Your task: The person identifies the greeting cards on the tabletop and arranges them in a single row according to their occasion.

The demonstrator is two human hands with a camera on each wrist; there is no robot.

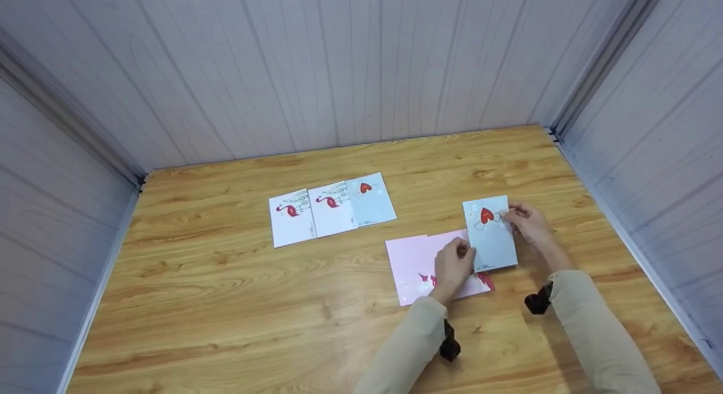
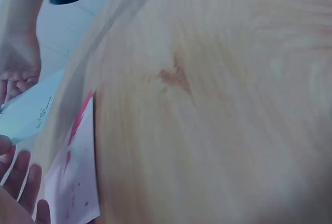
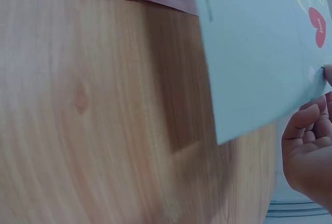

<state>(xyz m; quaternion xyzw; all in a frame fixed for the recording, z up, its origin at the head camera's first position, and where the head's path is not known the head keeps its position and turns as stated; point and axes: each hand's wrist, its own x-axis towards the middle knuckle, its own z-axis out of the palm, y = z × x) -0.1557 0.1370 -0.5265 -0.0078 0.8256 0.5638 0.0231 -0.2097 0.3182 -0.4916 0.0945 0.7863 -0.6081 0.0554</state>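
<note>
Pale wood-grain panel walls (image 1: 350, 66) at 9, 12 and 3 o'clock around a wood-look tabletop (image 1: 226, 303). Both hands are on one light-blue card (image 1: 491, 244): the left hand (image 1: 454, 264) pinches its edge at about 7–8 o'clock, thumb to finger, other fingers loosely curled; the right hand (image 1: 530, 226) pinches the edge at about 1–2 o'clock. The card is tilted and off the tabletop, shadow under it in the right wrist view, with a red heart print toward 12 and small text toward 6. Beige sleeves (image 1: 599, 332) and dark wrist units (image 1: 538, 301) run down toward 5–6 o'clock. Pink cards (image 1: 408, 264) lie flat at the held card's 8 o'clock, side by side; the held card covers part of their right end from above, and the left hand hides some of their red print. Further out, at 9–10 o'clock, a touching row: two white flamingo cards (image 1: 292, 222), then a second light-blue heart card (image 1: 373, 205) at the row's 3 o'clock end.
</note>
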